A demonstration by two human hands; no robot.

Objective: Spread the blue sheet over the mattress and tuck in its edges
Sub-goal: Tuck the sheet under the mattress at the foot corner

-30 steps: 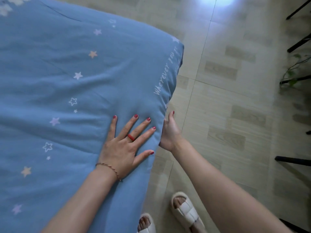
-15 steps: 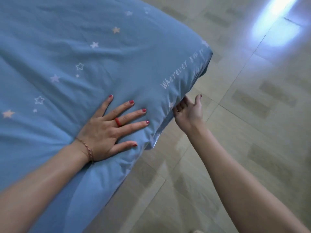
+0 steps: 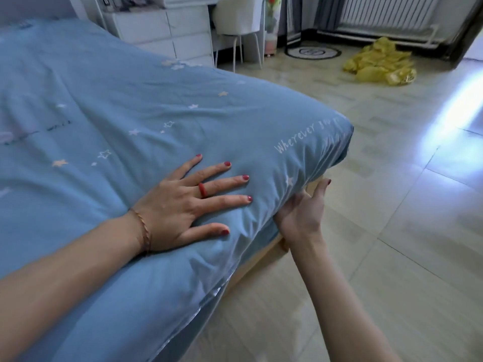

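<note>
The blue sheet [image 3: 125, 108], printed with small stars and white lettering, covers the mattress across the left half of the head view. My left hand [image 3: 185, 202] lies flat on top of it near the side edge, fingers spread. My right hand [image 3: 303, 212] reaches under the mattress edge near the corner, fingers hidden beneath the sheet's hem, thumb pointing up. The sheet's corner [image 3: 337, 142] is wrapped over the mattress; a loose shiny hem [image 3: 209, 296] hangs lower down the side.
A light wooden bed frame [image 3: 261, 259] shows under the mattress. White drawers [image 3: 167, 32] and a white chair [image 3: 237, 24] stand behind the bed. A yellow cloth heap [image 3: 379, 64] lies on the tiled floor [image 3: 392, 231] by a radiator [image 3: 386, 11].
The camera has tilted up, bringing the room into sight. My right hand has slid further under the mattress edge; my left hand stays pressed flat on the sheet.
</note>
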